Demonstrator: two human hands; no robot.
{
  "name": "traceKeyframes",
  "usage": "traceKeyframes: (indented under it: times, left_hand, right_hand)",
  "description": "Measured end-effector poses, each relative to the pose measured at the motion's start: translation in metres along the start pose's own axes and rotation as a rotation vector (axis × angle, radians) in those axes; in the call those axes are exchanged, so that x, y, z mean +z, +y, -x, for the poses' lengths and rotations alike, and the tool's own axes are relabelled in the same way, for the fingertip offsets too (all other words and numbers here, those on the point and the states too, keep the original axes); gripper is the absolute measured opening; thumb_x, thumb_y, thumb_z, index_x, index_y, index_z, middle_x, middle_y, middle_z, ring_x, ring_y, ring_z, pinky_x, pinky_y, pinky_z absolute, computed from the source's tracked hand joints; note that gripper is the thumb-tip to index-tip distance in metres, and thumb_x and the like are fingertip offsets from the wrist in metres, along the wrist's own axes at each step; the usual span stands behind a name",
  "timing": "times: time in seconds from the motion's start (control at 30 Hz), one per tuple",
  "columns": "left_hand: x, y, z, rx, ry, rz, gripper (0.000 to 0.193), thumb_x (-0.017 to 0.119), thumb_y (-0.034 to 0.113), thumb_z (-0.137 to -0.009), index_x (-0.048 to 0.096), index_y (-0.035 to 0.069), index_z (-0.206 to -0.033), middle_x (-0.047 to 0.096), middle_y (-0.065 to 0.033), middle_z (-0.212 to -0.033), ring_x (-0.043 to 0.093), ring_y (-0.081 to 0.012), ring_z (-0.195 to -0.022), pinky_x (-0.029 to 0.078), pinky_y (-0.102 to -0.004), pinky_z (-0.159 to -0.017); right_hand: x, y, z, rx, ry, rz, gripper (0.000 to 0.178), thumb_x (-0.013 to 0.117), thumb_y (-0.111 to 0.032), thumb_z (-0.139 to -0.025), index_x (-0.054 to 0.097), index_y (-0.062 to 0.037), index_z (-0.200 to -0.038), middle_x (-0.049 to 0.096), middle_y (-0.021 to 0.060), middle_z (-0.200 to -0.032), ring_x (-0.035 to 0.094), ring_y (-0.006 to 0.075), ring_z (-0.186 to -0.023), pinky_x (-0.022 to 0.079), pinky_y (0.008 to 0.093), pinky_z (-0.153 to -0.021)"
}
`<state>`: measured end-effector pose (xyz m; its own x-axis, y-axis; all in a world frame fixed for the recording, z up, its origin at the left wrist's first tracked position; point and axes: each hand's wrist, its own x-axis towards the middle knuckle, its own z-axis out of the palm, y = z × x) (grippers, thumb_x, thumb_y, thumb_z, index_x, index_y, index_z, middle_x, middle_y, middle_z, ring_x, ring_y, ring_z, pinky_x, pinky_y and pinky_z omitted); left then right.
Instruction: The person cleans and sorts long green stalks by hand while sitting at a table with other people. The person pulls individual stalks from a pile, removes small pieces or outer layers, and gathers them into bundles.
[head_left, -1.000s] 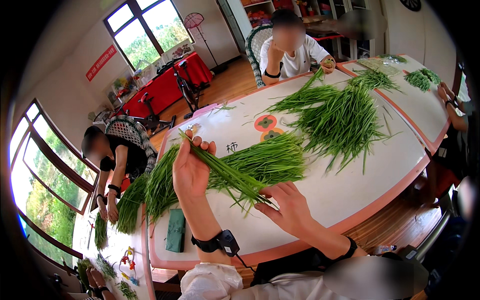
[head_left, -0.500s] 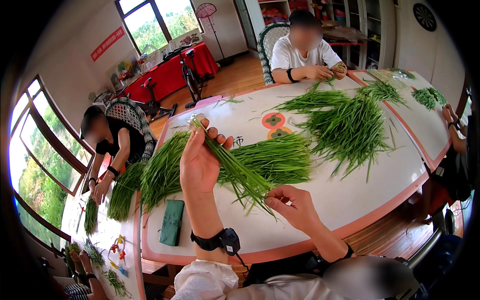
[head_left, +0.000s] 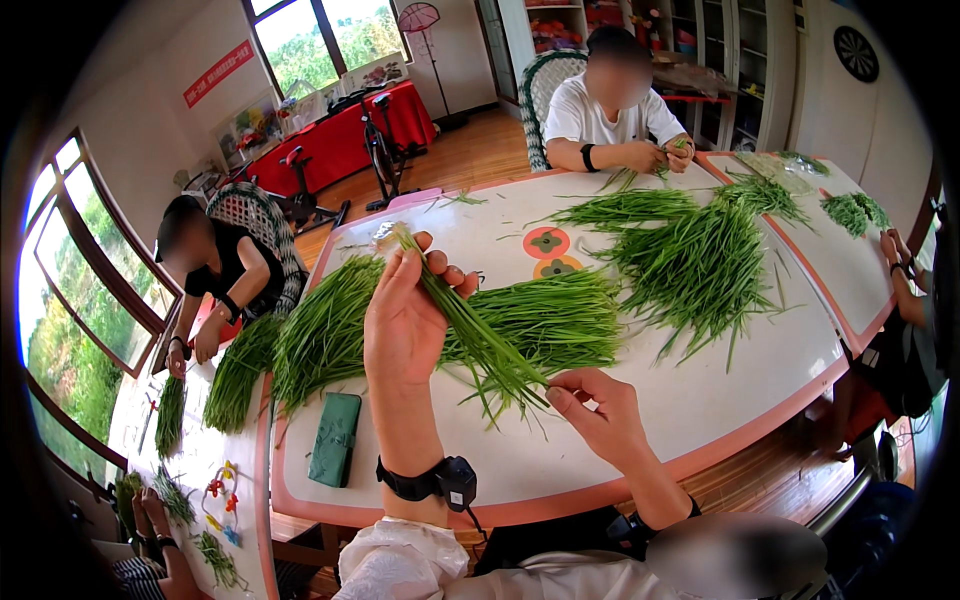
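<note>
Since a moment ago, my left hand (head_left: 405, 320) has stayed raised over the table (head_left: 700, 400) with the bunch, while my right hand (head_left: 600, 415) has slid a little lower along the leaf tips. My left hand is wrapped around a small bunch of green chives (head_left: 470, 325), fingers curled over the pale root ends that stick up above my knuckles; the bunch slants down and to the right from that hand. My right hand is nearly closed, thumb and forefinger pinching a few thin leaves at the bunch's lower end. The stalks are long, flat, narrow and glossy green, paler near the top, fraying into loose tips below. Just beyond my hands lies a flat heap of the same greens (head_left: 550, 320), and a larger fanned pile (head_left: 700, 265) sits farther off to the right. Left of my left wrist rests a dark green pouch (head_left: 335, 440), soft-looking and oblong. A black band with a small box (head_left: 435, 480) circles my left wrist. The tabletop is smooth and white with a pink rim.
</note>
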<state>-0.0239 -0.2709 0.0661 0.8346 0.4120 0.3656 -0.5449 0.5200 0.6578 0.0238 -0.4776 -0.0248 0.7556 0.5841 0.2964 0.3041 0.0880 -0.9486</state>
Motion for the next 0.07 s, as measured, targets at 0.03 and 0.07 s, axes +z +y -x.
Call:
traceKeyframes:
  times: [0.03, 0.07]
  left_hand:
    - [0.0, 0.0001, 0.0003, -0.001, -0.004, 0.0, 0.016, 0.047, 0.017, -0.092, 0.049, 0.006, -0.103, 0.052, -0.0046, -0.083, 0.054, -0.0182, -0.078, 0.046, -0.0412, -0.082]
    - [0.0, 0.0003, 0.0006, -0.003, -0.009, 0.001, 0.016, 0.047, 0.017, -0.092, 0.049, 0.006, -0.103, 0.052, -0.0047, -0.083, 0.054, -0.0183, -0.078, 0.046, -0.0415, -0.083]
  right_hand:
    - [-0.001, -0.0015, 0.0005, 0.049, -0.024, -0.036, 0.018, 0.064, -0.015, -0.081, 0.065, -0.0024, -0.093, 0.064, 0.0079, -0.086, 0.059, 0.0148, -0.073, 0.05, 0.0249, -0.063]
    - [-0.0025, 0.0007, 0.0006, 0.051, -0.043, -0.044, 0.017, 0.063, -0.016, -0.082, 0.065, -0.003, -0.094, 0.064, 0.0086, -0.088, 0.06, 0.0159, -0.075, 0.05, 0.0257, -0.064]
